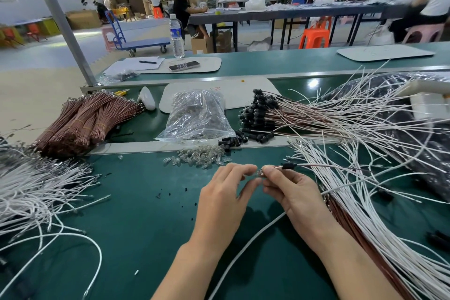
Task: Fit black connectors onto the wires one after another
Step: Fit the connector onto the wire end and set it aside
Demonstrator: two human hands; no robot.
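My right hand (289,192) pinches the metal ends of a white and a brown wire (323,165) that carry a black connector (289,166) just behind the fingertips. My left hand (226,192) meets it from the left, its thumb and fingers pinching a small clear part (259,173) at the wire tips. Both hands hover over the green belt (136,214). Loose black connectors (233,141) lie on the metal rail behind. Finished wires with black connectors (261,111) are piled to the right of a clear bag.
A clear bag (197,114) of small parts and loose clear bulbs (197,158) lie ahead of the hands. Bundled brown wires (82,124) sit at the left, white wires (36,185) at the far left and white wires (379,214) spread at the right. A water bottle (176,36) stands behind.
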